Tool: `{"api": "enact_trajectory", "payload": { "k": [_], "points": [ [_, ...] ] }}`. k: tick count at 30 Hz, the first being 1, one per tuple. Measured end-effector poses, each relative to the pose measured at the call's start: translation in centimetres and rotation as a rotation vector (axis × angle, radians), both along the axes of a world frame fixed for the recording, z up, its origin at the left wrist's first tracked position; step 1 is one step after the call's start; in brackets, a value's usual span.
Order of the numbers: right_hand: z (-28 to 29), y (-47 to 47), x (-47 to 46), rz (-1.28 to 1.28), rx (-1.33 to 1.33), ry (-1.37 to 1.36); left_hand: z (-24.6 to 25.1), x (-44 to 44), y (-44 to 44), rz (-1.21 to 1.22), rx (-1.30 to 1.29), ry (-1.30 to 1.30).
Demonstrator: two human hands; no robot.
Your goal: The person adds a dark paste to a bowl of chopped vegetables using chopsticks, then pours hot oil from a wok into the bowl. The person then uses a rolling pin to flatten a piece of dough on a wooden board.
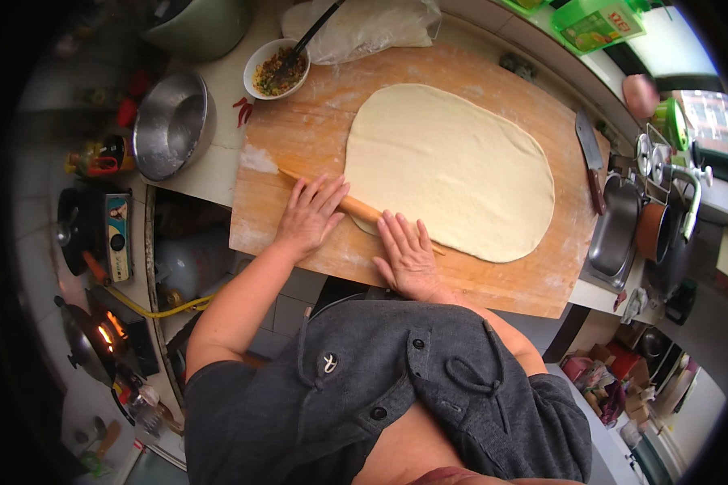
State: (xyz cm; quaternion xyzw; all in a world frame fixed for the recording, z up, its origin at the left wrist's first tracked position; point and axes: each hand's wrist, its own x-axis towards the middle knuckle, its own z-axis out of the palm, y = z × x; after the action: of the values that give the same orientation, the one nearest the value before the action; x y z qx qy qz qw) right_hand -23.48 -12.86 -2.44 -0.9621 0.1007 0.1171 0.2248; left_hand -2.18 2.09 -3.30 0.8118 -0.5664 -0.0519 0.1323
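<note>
A wooden rolling pin (362, 210) with tapered ends lies slantwise along the near left edge of a large flat sheet of dough (449, 163). My left hand (308, 221) holds the pin near its left end, the fingers laid nearly straight over it. Toward the other end, my right hand (411, 257) presses on it with the fingers stretched forward; the pin's thin tip shows past the hand. Under the dough is a floured wooden board (515, 288). A small flap of dough shows on the near side of the pin, between the hands.
A bowl of chopped seasoning (277, 70) with a black-handled utensil stands at the board's far left corner, near a metal basin (173, 127). A cleaver (589, 154) lies on the board's right edge, beside a metal tray (613, 233). Flames burn near a wok (85, 342) at left.
</note>
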Motion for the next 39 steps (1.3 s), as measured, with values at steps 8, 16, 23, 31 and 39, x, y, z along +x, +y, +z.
{"api": "enact_trajectory", "payload": {
  "k": [8, 16, 23, 31, 39],
  "points": [
    [-1.4, -13.1, 3.7, -0.388, -0.119, -0.356, -0.4, 2.2, -8.3, -0.098, -0.214, 0.198],
    [-3.6, -14.8, 1.3, -0.408, -0.385, -0.334, -2.5, -1.9, -12.2, 0.115, -0.093, 0.017],
    [0.3, -2.9, -9.5, -0.268, -0.194, -0.179, 1.3, -8.4, -1.6, -0.126, 0.353, 0.144],
    [-1.1, -10.3, -5.3, -0.435, -0.254, -0.045, -1.2, -4.9, -9.7, -0.001, 0.089, 0.022],
    [0.1, -5.5, -12.5, -0.327, -0.062, -0.214, -0.6, -8.1, -3.0, -0.068, -0.174, 0.088]
  ]
}}
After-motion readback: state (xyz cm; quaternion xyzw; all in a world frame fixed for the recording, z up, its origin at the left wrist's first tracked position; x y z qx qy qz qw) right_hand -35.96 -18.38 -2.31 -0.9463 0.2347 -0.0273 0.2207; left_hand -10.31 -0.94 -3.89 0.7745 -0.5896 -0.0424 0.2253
